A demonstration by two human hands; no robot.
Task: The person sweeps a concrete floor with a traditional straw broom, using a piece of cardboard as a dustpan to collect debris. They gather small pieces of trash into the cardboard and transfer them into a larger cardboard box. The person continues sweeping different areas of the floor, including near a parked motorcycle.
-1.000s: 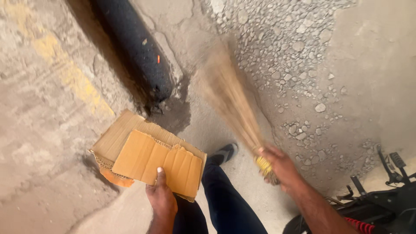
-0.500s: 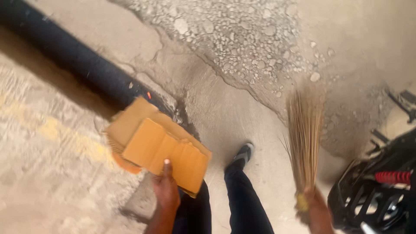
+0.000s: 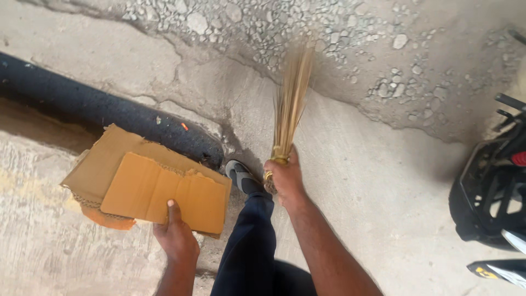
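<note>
The right hand (image 3: 285, 178) is gripping, fingers wrapped shut, a straw-coloured bundled broom (image 3: 290, 101), now swung inward from the right to beside the foot. The left hand (image 3: 176, 238) is still pinching torn brown cardboard sheets (image 3: 159, 186) by the black pipe (image 3: 104, 112).

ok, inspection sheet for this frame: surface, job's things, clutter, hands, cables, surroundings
surface: cracked concrete ground, dusty.
job's things: straw hand broom, bristles pointing away from the person; torn cardboard sheets, stacked.
clutter: loose gravel and stones along the far side.
hands: left hand grips the cardboard's near edge; right hand closed on the broom's bound end.
cables: nothing seen.
surroundings: black pipe lying by a channel; black motorbike part at right; the person's shoe between cardboard and broom.
</note>
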